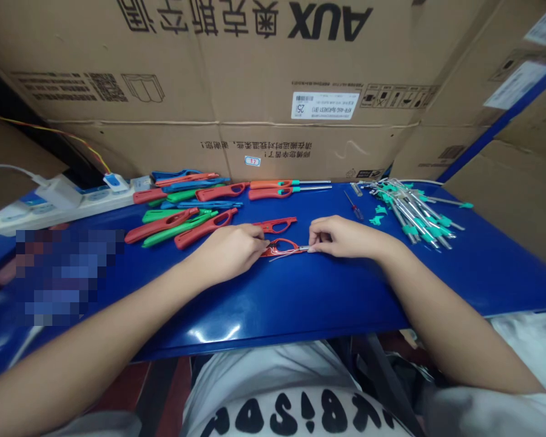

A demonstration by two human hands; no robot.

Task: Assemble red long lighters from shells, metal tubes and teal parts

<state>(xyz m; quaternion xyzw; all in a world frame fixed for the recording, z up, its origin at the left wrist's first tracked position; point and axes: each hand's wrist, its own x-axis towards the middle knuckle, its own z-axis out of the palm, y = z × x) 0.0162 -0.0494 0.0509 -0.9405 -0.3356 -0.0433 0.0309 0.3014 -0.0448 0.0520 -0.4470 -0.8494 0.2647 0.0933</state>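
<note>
My left hand point(231, 250) rests on the blue table point(300, 297) with its fingers closed on the handle end of a red lighter shell point(282, 246). My right hand point(341, 237) pinches a thin metal tube point(303, 248) at the front end of that same shell. A second red shell half point(276, 225) lies just behind them. Thin wires trail from the shell between my hands.
Red, green and blue lighter shells point(182, 212) lie piled at the back left, with two assembled orange lighters point(282, 189) beside them. A heap of metal tubes with teal fittings point(414, 209) sits at the right. A small screwdriver point(353, 206), a power strip point(64, 203) and cardboard boxes point(255, 85) stand behind.
</note>
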